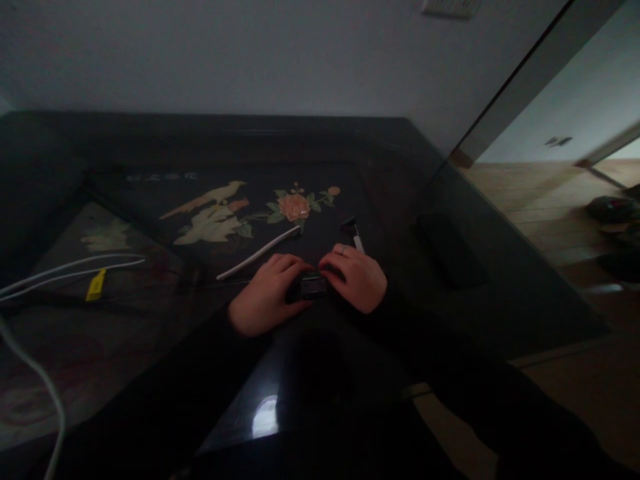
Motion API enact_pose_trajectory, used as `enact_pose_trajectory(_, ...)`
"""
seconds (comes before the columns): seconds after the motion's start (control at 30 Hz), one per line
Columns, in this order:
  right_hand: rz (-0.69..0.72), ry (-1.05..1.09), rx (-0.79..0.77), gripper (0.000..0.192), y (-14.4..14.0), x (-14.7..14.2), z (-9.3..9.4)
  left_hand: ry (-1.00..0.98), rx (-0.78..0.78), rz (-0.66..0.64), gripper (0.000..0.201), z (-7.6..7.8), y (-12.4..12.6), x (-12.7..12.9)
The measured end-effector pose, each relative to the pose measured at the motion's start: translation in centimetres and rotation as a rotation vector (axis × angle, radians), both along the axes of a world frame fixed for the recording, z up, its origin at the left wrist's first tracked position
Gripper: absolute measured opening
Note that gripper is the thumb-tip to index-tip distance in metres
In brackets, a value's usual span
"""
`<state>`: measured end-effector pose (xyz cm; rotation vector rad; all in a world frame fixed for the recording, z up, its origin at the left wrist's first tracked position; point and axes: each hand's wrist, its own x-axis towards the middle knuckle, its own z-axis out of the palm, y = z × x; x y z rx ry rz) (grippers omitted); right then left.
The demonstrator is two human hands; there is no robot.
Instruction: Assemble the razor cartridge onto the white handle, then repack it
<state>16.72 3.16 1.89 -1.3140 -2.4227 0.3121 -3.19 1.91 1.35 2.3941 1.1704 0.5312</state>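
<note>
Between my two hands is a small dark box-like object (313, 287), too dim to name more closely. My left hand (270, 293) grips its left side with thumb and fingers. On its right upper edge my right hand (356, 277), with a ring on one finger, closes its fingertips. Just beyond my left hand lies a slim white toothbrush-like stick (259, 253) with a dark far end. A razor-like tool (357, 238) with a white handle and dark head lies past my right hand, its near end hidden by the fingers.
The dark glass-topped table (390, 360) shows a bird-and-flower picture. A flat black rectangular object (450, 250) lies to the right. White cable (37, 367) with a yellow tag (96, 285) runs along the left. A wall (225, 60) stands behind; wooden floor is at right.
</note>
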Motion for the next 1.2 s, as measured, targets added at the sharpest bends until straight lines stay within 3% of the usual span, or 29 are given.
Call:
enact_pose_trajectory(0.1,-0.005,-0.009,-0.006,0.010,-0.04,-0.04,-0.16,-0.017,-0.003,0.023,0.043,0.23,-0.05,0.12)
enact_pose_trajectory(0.3,0.000,-0.013,-0.014,0.008,0.04,0.06,-0.48,-0.101,0.076,0.120,0.016,-0.26,0.03,0.29)
enact_pose_trajectory(0.7,0.024,-0.023,-0.019,0.009,-0.24,-0.23,-0.78,0.092,0.138,0.186,0.014,-0.18,-0.56,0.64)
enact_pose_trajectory(1.2,0.030,0.049,-0.074,0.008,-0.13,-0.30,-0.67,0.057,0.121,0.171,0.013,-0.29,-0.51,0.66)
